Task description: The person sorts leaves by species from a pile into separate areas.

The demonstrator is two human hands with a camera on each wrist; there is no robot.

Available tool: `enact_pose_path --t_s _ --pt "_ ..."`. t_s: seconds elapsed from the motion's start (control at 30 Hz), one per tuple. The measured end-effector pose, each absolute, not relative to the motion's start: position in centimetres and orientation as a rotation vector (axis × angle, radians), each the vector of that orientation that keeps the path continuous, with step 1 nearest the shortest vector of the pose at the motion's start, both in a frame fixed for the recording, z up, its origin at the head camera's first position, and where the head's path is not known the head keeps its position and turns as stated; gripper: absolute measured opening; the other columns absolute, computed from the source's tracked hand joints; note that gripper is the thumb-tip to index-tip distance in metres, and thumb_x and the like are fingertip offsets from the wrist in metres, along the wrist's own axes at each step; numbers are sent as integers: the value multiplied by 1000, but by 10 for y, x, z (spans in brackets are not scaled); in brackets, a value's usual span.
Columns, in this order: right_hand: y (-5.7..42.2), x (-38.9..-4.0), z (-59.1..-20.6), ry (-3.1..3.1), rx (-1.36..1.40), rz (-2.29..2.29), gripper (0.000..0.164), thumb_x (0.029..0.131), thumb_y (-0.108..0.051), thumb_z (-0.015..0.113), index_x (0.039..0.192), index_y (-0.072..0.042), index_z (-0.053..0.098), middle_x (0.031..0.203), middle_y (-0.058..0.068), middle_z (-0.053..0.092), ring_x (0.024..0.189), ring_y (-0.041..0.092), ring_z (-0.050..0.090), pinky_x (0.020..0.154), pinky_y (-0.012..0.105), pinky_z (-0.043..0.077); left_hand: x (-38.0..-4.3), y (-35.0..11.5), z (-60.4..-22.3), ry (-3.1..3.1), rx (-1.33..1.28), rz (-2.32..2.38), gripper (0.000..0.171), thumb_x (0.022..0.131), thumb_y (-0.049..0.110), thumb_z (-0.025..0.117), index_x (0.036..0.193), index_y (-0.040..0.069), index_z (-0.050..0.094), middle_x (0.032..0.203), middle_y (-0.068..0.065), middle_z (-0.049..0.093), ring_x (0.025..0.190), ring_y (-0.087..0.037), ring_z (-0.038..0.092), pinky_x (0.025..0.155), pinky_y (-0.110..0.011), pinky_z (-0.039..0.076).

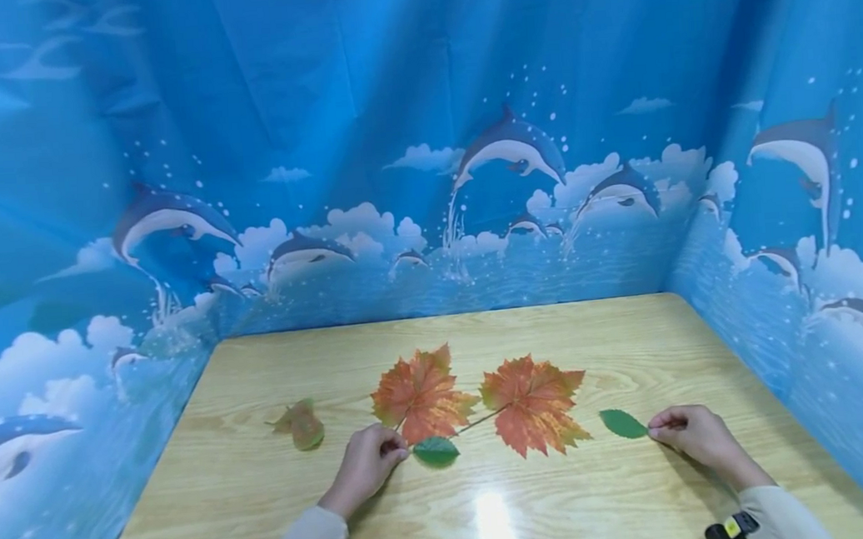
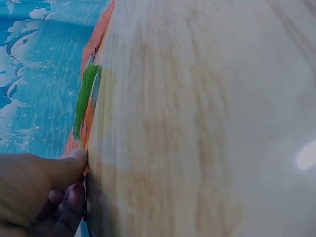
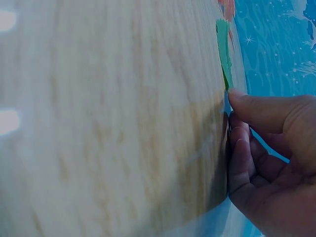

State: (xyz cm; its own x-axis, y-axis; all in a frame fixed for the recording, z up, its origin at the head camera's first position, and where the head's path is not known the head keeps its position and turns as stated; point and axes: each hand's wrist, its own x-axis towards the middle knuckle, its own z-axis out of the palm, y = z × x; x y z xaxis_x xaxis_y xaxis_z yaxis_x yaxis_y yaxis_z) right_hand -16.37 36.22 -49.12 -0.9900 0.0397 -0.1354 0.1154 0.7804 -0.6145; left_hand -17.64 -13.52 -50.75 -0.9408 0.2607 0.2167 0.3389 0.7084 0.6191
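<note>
My left hand (image 1: pixel 370 464) pinches the stem end of a small green leaf (image 1: pixel 435 451), just in front of a red-orange maple-like leaf (image 1: pixel 419 395). In the left wrist view that green leaf (image 2: pixel 86 101) points away from the thumb and fingertip. On the right, my right hand (image 1: pixel 699 434) pinches a second green leaf (image 1: pixel 623 423) by its stem end, its blade pointing left. The right wrist view shows this leaf (image 3: pixel 223 54) beyond the thumb tip. Between the hands lies another red-orange leaf (image 1: pixel 534 402), its stem reaching left toward the first.
Left of the left hand, a small brownish-green leaf cluster (image 1: pixel 301 425) lies on the wooden table (image 1: pixel 605 499). A blue curtain (image 1: pixel 388 72) printed with dolphins and clouds borders the table at the back and sides. A bright light reflection shows near the front.
</note>
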Motion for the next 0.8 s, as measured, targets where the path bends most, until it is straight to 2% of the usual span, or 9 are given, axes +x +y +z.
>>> enact_pose_path --t_s 0.23,0.4,0.6,0.8 --pt "363 -164 -492 2861 111 -1007 16 86 -15 71 95 -2 69 82 2 68 74 14 59 64 26 46 -176 -130 -498 -2830 -504 -1033 11 81 12 75 73 15 67 70 8 56 62 -1 46 56 -20 41" --pt "363 -163 -492 2863 116 -1014 15 85 -14 71 94 -2 70 82 2 68 74 14 59 64 26 46 -175 -108 -483 -2798 -618 -1136 7 83 11 73 77 11 69 70 5 64 61 0 49 55 -19 43" --pt "362 -164 -494 2859 117 -1034 15 85 -15 71 94 -2 70 82 2 68 74 14 59 64 26 45 -173 -54 -477 -2764 -783 -1225 2 82 11 74 81 10 72 75 5 69 64 2 55 61 -16 48" --pt "363 -163 -494 2881 114 -1029 15 84 -14 72 93 -2 70 82 3 68 74 14 59 67 27 45 -168 15 -488 -2747 -891 -1289 5 83 10 73 79 13 72 72 10 66 63 6 52 60 -12 45"
